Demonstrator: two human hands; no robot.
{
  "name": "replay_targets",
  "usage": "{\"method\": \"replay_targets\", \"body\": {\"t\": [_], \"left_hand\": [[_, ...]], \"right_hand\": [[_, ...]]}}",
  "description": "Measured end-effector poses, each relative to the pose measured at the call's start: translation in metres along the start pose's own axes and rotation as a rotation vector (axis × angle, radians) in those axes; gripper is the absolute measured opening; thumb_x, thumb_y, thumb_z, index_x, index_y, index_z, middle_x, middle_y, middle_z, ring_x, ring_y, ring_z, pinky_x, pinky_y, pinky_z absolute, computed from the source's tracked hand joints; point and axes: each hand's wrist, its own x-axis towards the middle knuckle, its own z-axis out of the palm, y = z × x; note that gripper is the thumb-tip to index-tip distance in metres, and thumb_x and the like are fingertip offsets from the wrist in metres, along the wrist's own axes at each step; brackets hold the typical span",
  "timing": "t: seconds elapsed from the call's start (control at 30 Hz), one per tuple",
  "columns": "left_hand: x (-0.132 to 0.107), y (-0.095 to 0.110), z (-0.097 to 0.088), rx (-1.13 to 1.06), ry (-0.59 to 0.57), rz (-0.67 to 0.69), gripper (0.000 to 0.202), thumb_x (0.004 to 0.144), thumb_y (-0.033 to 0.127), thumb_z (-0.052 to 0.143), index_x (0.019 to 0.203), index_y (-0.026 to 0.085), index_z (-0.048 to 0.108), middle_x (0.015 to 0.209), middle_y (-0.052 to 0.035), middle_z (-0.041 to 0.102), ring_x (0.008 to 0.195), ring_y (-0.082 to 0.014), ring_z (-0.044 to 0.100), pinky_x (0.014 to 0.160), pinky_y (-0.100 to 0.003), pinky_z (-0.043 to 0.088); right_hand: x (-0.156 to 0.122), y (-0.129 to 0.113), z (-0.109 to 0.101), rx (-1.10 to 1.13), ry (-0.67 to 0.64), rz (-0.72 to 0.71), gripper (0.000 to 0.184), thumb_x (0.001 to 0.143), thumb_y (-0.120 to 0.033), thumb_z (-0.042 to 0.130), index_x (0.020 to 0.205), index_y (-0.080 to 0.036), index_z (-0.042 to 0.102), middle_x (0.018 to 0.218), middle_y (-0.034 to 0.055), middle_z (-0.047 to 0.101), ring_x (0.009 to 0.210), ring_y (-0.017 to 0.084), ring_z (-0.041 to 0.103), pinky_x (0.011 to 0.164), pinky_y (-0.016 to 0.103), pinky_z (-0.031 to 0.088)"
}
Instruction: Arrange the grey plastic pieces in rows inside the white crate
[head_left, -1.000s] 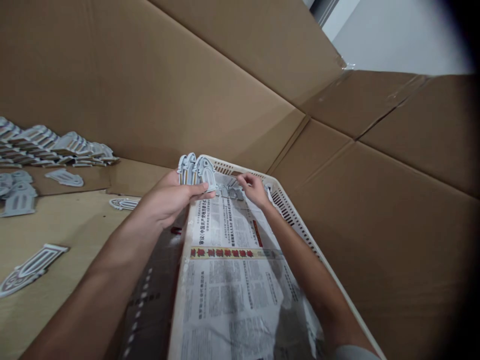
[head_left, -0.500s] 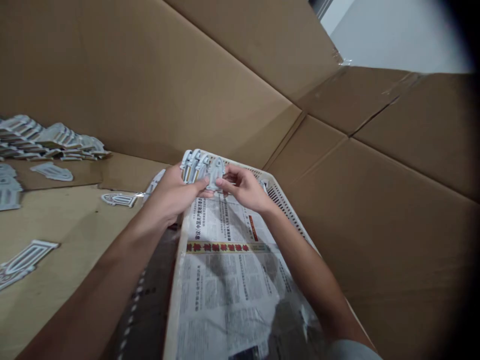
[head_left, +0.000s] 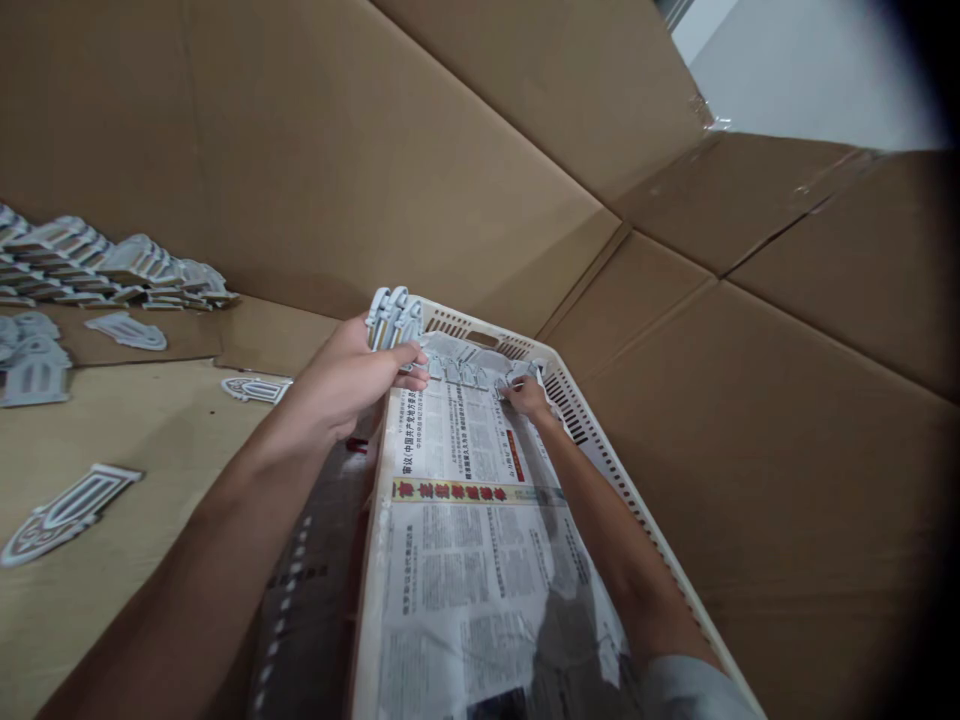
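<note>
My left hand is closed around a small stack of flat grey-white arch-shaped parts, held upright over the left rim of a cream plastic crate. A newspaper lines the crate's bottom. My right hand reaches to the far end of the crate, fingers pinched on a part in the row of parts laid across the newspaper there.
Cardboard sheets rise behind and to the right of the crate. On the cardboard floor to the left lie loose parts and a long overlapping pile of them against the wall. One single part lies near my left wrist.
My right hand took a part from the stack in my left hand and carried it to the far end of the crate, into the row on the newspaper. My left hand stayed put.
</note>
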Motion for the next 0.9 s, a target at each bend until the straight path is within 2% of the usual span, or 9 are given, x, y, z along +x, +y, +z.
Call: {"method": "replay_targets", "body": {"t": [0.07,0.17,0.37,0.57,0.73,0.9], "left_hand": [[0.000,0.000,0.000,-0.004,-0.016,-0.020,0.011,0.085,0.005,0.075,0.083,0.013,0.068,0.082,-0.0111,0.074,0.064,-0.0202,0.071,0.067,-0.034,0.062],[-0.001,0.001,0.001,-0.026,-0.053,-0.062,0.011,0.086,0.005,0.074,0.083,0.013,0.067,0.085,-0.0122,0.074,0.068,-0.0210,0.073,0.074,-0.037,0.064],[-0.001,-0.001,0.000,-0.030,-0.088,-0.070,0.009,0.086,0.006,0.073,0.085,0.013,0.067,0.089,-0.0139,0.075,0.074,-0.0229,0.074,0.076,-0.037,0.065],[-0.001,0.000,0.000,-0.036,-0.075,-0.062,0.010,0.085,0.006,0.073,0.083,0.013,0.066,0.085,-0.0120,0.073,0.071,-0.0203,0.073,0.075,-0.035,0.064],[-0.001,0.000,-0.001,-0.021,-0.073,-0.061,0.009,0.085,0.007,0.073,0.085,0.013,0.067,0.087,-0.0125,0.074,0.072,-0.0202,0.072,0.074,-0.035,0.065],[-0.003,0.001,0.000,0.005,-0.091,-0.057,0.007,0.084,0.008,0.071,0.081,0.014,0.068,0.085,-0.0119,0.072,0.076,-0.0205,0.070,0.065,-0.029,0.062]], "right_hand": [[0.000,0.004,0.003,0.006,-0.025,-0.049,0.035,0.078,-0.026,0.083,0.110,-0.017,0.073,0.100,0.0100,0.077,0.090,0.025,0.073,0.087,0.037,0.056],[-0.001,0.008,0.005,0.020,-0.068,-0.133,0.046,0.073,-0.023,0.087,0.117,-0.020,0.073,0.103,0.0060,0.077,0.089,0.022,0.073,0.088,0.034,0.056],[-0.001,0.004,0.012,0.035,-0.048,-0.206,0.034,0.077,-0.021,0.082,0.111,-0.017,0.077,0.100,0.0067,0.078,0.092,0.023,0.072,0.093,0.036,0.057],[-0.002,-0.001,0.013,0.056,-0.033,-0.235,0.036,0.077,-0.020,0.081,0.113,-0.014,0.078,0.101,0.0091,0.079,0.092,0.024,0.074,0.093,0.037,0.058],[-0.004,-0.004,0.015,0.056,-0.014,-0.239,0.030,0.081,-0.018,0.078,0.111,-0.015,0.080,0.101,0.0104,0.080,0.093,0.025,0.074,0.095,0.040,0.057],[-0.004,-0.007,0.018,0.065,-0.004,-0.249,0.029,0.082,-0.015,0.076,0.110,-0.012,0.079,0.104,0.0124,0.080,0.091,0.025,0.073,0.094,0.038,0.057]]}}
